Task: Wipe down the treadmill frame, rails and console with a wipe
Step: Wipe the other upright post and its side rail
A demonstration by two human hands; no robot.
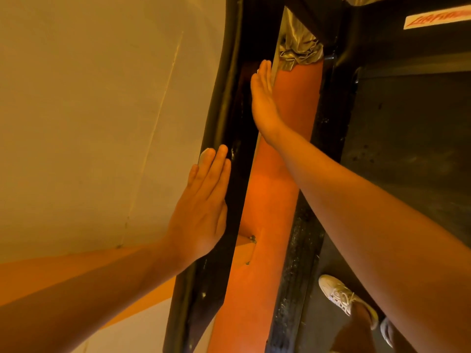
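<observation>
Just left of the orange upright (265,200) ran a black frame rail (198,289), and the left hand (201,207) lay flat on it with fingers straight and together, gripping nothing. A small pale scrap, apparently the wipe (204,155), peeked out from under those fingertips against the rail's outer edge. Higher up the upright, the right hand (263,98) was also flat and straight-fingered, seen edge-on and pressed to the post's left side, just below a crumpled silver wrapping (298,44). Right of the upright lay the dark treadmill deck (407,123), with a red-and-white sticker (438,19) at its far end and a pale shoe (341,294) near its base. A beige wall (89,98) stood beyond the rail.
</observation>
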